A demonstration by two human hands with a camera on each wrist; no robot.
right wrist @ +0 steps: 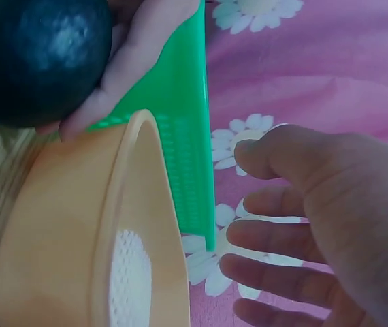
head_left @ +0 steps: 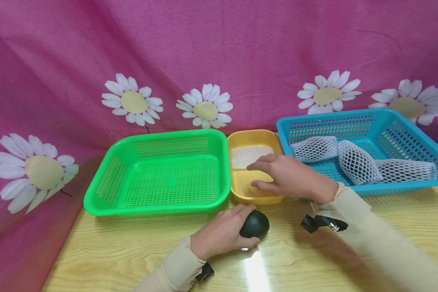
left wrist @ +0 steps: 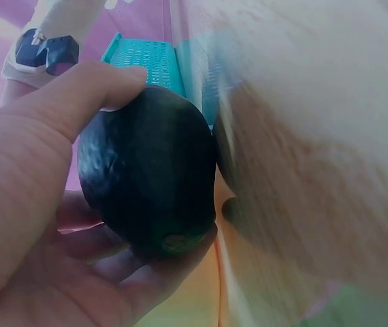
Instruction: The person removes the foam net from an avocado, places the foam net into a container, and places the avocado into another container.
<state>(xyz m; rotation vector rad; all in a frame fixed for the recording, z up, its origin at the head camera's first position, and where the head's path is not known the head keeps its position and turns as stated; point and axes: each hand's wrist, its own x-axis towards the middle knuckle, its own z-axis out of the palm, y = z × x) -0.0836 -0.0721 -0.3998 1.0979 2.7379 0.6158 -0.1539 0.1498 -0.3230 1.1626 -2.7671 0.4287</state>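
A dark, almost black avocado (head_left: 257, 224) rests on the table in front of the yellow bin (head_left: 256, 199). My left hand (head_left: 224, 231) grips it from the left, with thumb and fingers curled around its sides. In the left wrist view, the small stem scar of the avocado (left wrist: 146, 174) faces the camera. My right hand (head_left: 292, 176) hovers over the right part of the yellow bin, its fingers spread and holding nothing. A white foam net sleeve (head_left: 250, 156) lies flat inside that bin, partly behind the right fingertips.
To the left sits a green basket (head_left: 226, 178) with nothing in it. On the right a blue basket (head_left: 419, 142) holds several white foam-netted pieces (head_left: 357, 162). Behind everything hangs a pink cloth (head_left: 241, 48) with daisies. The wooden table (head_left: 131, 251) reflects light at the front.
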